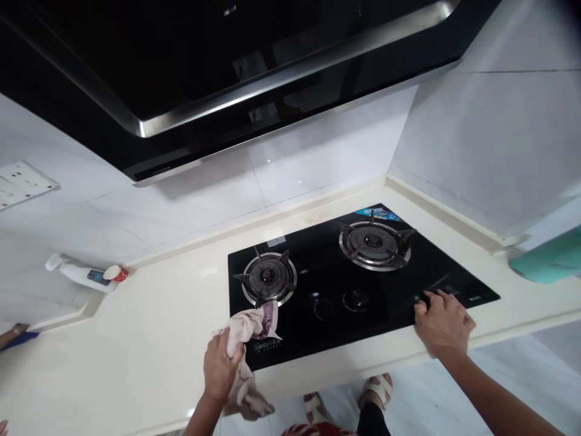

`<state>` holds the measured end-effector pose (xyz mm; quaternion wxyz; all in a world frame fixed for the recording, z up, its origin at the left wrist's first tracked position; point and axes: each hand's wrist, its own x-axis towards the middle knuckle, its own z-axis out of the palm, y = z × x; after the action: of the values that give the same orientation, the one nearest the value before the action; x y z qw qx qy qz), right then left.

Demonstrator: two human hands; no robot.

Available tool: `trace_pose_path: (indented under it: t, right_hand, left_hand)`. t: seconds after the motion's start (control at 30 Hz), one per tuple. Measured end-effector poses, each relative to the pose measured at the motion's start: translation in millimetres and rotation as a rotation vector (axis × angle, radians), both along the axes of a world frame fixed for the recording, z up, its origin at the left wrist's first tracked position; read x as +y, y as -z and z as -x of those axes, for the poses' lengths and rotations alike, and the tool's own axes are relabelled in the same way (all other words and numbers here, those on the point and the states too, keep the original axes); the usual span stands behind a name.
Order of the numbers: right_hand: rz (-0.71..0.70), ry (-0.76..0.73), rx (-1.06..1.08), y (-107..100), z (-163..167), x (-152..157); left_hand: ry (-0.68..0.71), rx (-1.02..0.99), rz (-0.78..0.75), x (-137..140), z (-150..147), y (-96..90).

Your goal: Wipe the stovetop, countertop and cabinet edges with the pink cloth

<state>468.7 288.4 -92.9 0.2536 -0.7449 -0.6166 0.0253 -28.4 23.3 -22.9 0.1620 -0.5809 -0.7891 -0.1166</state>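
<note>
pale pinkish cloth is bunched in your left hand, your fingers closed around it at the front left corner of the black glass cooktop. its upper end, with a purple patch, lies over the glass just in front of the left burner, and its lower end hangs down past the front edge of the cream desk. your right hand rests at the cooktop's front right corner, fingers bent and fingertips down on the glass; you cannot tell from this view whether anything sits beneath them. between your two hands are the dark knobs, and farther back stands the right burner, with a blue sticker on the glass corner behind it. a black range hood spans the space above. well off to your left, a white bottle and a red and white cup are side by side near the wall, while at the far left edge another person's hand shows beside something blue. to your right, a green object is cut off by the edge of view
</note>
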Motion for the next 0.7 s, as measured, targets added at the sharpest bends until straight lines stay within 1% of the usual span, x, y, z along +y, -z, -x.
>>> trace_pose_path:
  t: [0.07,0.17,0.27,0.4,0.47,0.6,0.7]
  right_hand:
    - [-0.007,0.001,0.001,1,0,0]
    - [-0.027,0.007,-0.007,0,2,0]
    - [-0.038,-0.002,-0.021,-5,4,-1]
    - [-0.036,0.0,-0.043,-10,6,0]
    - [-0.033,0.004,-0.049,-10,6,1]
    - [-0.041,0.002,-0.05,-8,5,2]
    - [-0.045,0.003,-0.049,-7,5,3]
  left_hand:
    - [-0.058,0.005,0.025,1,3,-2.8]
    - [-0.059,0.031,0.072,5,-13,-4.9]
    - [0.047,0.035,0.1,6,-42,-2.7]
    - [0.253,-0.052,0.146,16,-86,0.1]
    - [0.322,-0.091,0.179,29,-109,-1.5]
    - [0.413,-0.142,0.248,65,-153,-8.8]
    - [0.519,-0.175,0.253,89,-183,-11.9]
